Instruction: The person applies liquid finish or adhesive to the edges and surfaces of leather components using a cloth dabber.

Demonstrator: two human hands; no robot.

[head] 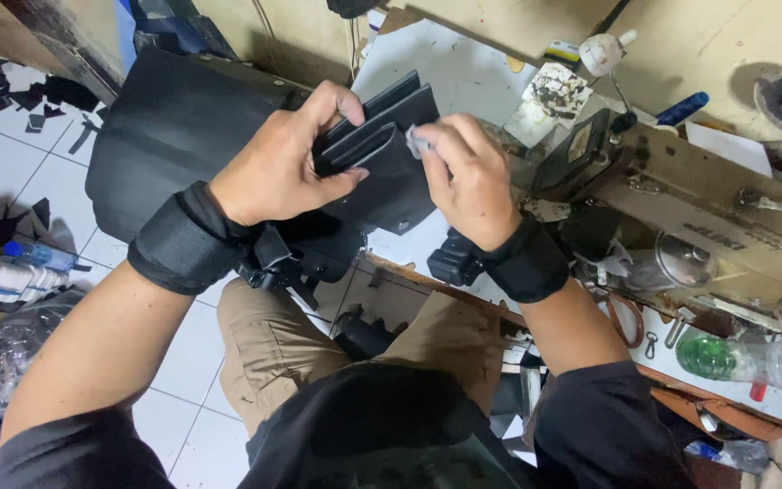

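Observation:
My left hand [284, 163] grips a black leather wallet piece [382, 158] with several layered card pockets, fingers curled over its top edge and thumb beneath. My right hand [465, 177] pinches a small pale scrap [418, 138] against the wallet's right upper edge. Both wrists wear black bands with small black devices strapped under them. The wallet is held in the air above my lap, in front of the workbench.
A beige sewing machine [717, 217] lies at the right on a cluttered bench [463, 63] with scissors [624, 317], a green bottle [712, 355] and a blue pen [681, 109]. A large black leather sheet [169, 127] hangs left. Black scraps litter the white tiled floor [11, 154].

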